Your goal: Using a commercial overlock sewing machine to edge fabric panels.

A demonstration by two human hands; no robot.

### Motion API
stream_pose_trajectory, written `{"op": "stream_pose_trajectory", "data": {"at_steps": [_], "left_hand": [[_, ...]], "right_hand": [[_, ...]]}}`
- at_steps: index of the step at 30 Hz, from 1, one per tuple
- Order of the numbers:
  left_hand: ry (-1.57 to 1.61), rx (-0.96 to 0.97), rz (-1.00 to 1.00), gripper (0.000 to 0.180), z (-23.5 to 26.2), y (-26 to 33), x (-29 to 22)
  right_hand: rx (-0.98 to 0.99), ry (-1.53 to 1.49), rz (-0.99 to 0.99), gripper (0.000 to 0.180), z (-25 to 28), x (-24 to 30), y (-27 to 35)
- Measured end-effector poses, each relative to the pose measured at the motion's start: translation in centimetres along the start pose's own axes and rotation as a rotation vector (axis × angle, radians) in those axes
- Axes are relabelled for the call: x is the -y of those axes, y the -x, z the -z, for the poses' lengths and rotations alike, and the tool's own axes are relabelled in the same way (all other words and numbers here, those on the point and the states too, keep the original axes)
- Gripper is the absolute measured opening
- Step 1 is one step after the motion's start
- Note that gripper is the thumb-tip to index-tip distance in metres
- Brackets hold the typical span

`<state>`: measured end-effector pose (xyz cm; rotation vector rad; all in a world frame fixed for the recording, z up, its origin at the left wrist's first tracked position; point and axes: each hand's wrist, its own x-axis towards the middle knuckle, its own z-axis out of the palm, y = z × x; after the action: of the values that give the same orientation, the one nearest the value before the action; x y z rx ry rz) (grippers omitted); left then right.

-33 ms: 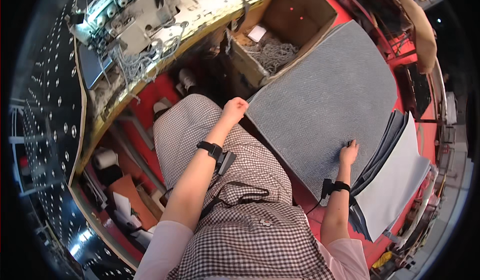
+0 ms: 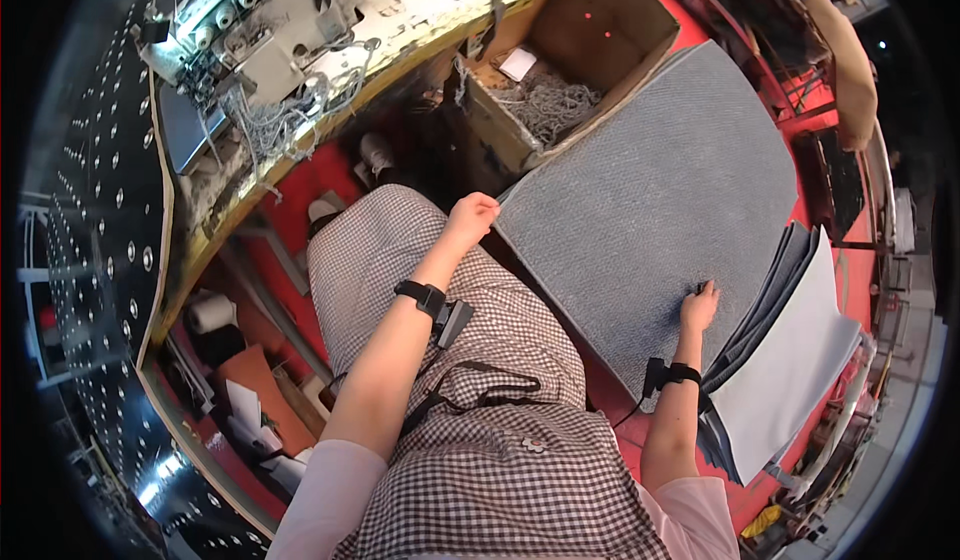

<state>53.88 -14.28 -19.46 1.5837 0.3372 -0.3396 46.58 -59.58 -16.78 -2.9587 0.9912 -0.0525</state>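
Note:
A large grey ribbed mat (image 2: 650, 170) lies in front of me on the right, on top of a pile. At its left corner my left hand (image 2: 472, 222) is closed in a pinch, with the fingertips at the mat's edge. My right hand (image 2: 699, 307) rests low on the mat's right part, its fingers curled round a small black object (image 2: 698, 288). Most of that object is hidden by the fingers, so its kind is unclear. Beside the right forearm, dark grey sheets (image 2: 765, 300) fan out over a paler grey sheet (image 2: 790, 370).
An open cardboard box (image 2: 625, 25) with tangled grey thread (image 2: 550, 108) stands beyond the mat. At the upper left, a sewing machine (image 2: 270, 65) sits on a worn table (image 2: 420, 35) with loose threads. Below the table are a white roll (image 2: 212, 312) and red floor (image 2: 310, 175).

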Motion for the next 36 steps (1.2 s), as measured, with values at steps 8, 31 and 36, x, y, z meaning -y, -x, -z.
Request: {"op": "stream_pose_trajectory", "data": {"at_steps": [8,31,36], "left_hand": [[0.238,0.182,0.159,0.024,1.8,1.3,-0.1],[0.727,0.423,0.075,0.014,-1.9,4.7,-7.2],[0.644,0.451,0.009,0.013,-2.0,6.0,-10.7]], "right_hand": [[0.006,0.068,-0.082,0.047,0.2,1.6,0.8],[0.383,-0.844,0.515,0.051,11.1,16.8,-0.3],[0.337,-0.808,1.201,0.061,17.4,26.7,2.1]]}}
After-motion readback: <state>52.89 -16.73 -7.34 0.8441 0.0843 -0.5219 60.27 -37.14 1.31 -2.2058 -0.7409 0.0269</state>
